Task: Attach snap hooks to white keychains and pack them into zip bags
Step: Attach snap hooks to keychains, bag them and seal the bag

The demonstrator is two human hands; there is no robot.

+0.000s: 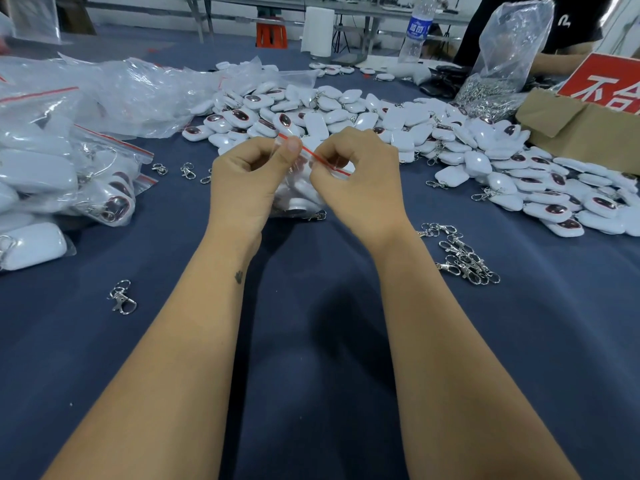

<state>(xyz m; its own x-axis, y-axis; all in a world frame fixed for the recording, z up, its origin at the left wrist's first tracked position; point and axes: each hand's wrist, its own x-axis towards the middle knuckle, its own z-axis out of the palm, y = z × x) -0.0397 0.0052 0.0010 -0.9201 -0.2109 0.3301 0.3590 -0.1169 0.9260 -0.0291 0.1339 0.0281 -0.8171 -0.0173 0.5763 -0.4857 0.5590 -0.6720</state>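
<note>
A small clear zip bag point(298, 199) with a red seal strip hangs between both hands above the blue table, a white keychain inside it. My left hand point(247, 181) pinches the strip's left end with thumb and forefinger. My right hand point(360, 174) pinches the strip further right. Behind the hands lies a big heap of white keychains point(346, 112), some showing dark red ovals. Loose snap hooks point(462, 256) lie in a cluster to the right, one single snap hook point(123, 296) at the left.
Filled zip bags point(52, 174) pile up at the left under crumpled clear plastic. A cardboard box point(585, 126) with a red sign, a bag of hooks point(498, 84) and a water bottle point(417, 29) stand at the back right, where another person sits.
</note>
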